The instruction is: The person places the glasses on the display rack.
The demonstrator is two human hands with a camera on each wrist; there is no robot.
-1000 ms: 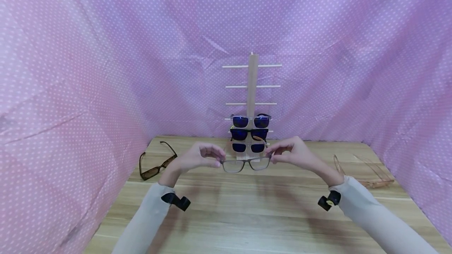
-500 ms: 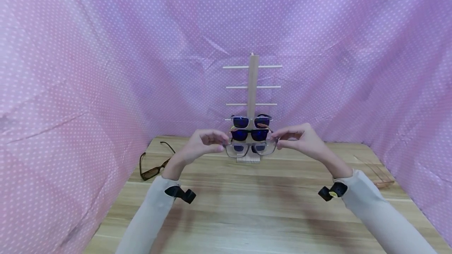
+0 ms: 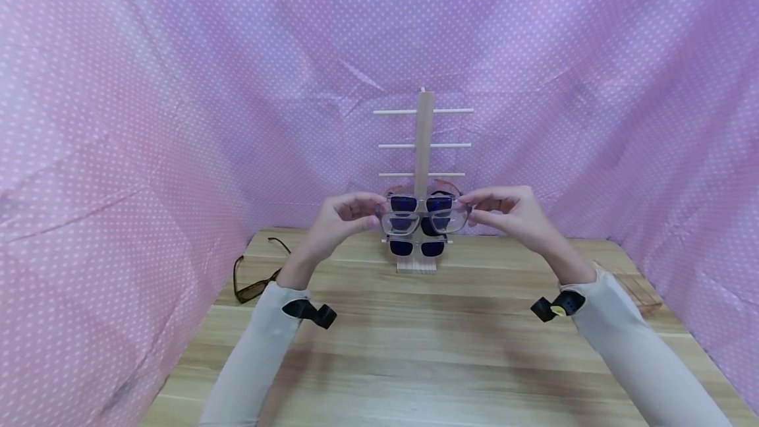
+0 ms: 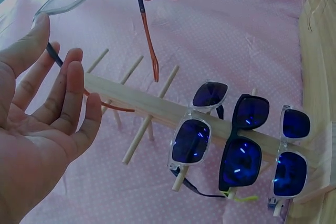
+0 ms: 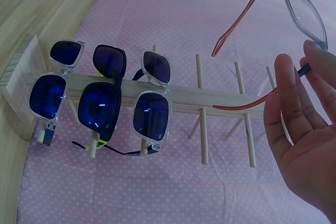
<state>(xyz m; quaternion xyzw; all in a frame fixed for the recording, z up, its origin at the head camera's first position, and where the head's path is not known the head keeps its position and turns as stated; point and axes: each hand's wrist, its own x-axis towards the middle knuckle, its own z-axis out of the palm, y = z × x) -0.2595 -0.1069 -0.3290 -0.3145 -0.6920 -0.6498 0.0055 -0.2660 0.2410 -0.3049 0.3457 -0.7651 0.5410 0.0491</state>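
A pair of clear-lensed eyeglasses [image 3: 400,223] with a grey frame and orange temple tips hangs in the air in front of a wooden display rack [image 3: 423,143]. My left hand [image 3: 342,219] pinches its left hinge end between thumb and fingers, and my right hand [image 3: 504,211] pinches the right end. Both temples are unfolded and point toward the rack, as the left wrist view shows with one orange-tipped temple [image 4: 149,45]. Three sunglasses sit on the rack's lower pegs: clear-framed sunglasses [image 5: 151,114], black-framed sunglasses [image 5: 98,106] and lowest clear-framed sunglasses [image 5: 47,96].
Brown tortoiseshell sunglasses [image 3: 252,291] lie on the wooden table [image 3: 403,361] at the left. Thin-framed glasses [image 3: 649,307] lie at the right edge, partly behind my right sleeve. Bare pegs [image 3: 394,111] stick out from the rack's upper part. A pink dotted cloth [image 3: 267,84] surrounds the table.
Both hands have risen and moved toward the rack with the eyeglasses. The glasses have gone from below the lowest sunglasses to in front of the middle pair.
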